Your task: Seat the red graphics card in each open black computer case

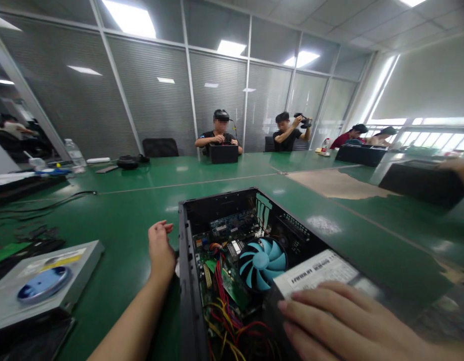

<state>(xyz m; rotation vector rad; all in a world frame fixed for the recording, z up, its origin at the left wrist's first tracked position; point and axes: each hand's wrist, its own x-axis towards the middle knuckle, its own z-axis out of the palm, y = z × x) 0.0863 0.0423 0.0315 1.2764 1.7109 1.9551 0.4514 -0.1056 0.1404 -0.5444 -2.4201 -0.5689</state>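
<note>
An opened black computer case (181,281) lies on the green table in front of me, its inside facing up. Within it I see a cooling fan (262,260) with light blue blades, a circuit board, and red, yellow and black cables (222,296). My left hand (161,250) is beside the case's left wall, fingers loosely bent; whether it touches the wall is unclear. A power supply (322,271) with a white label sits at the near right of the case. My right hand (340,321) lies over it, fingers stretched out along its top and near edge.
At left lies a metal optical drive (47,281) with a shiny round piece on top. Cables (58,200) and a plastic bottle (75,155) are farther back. Brown paper (340,183) covers part of the table. Several people sit around it; another dark case (423,183) stands at right.
</note>
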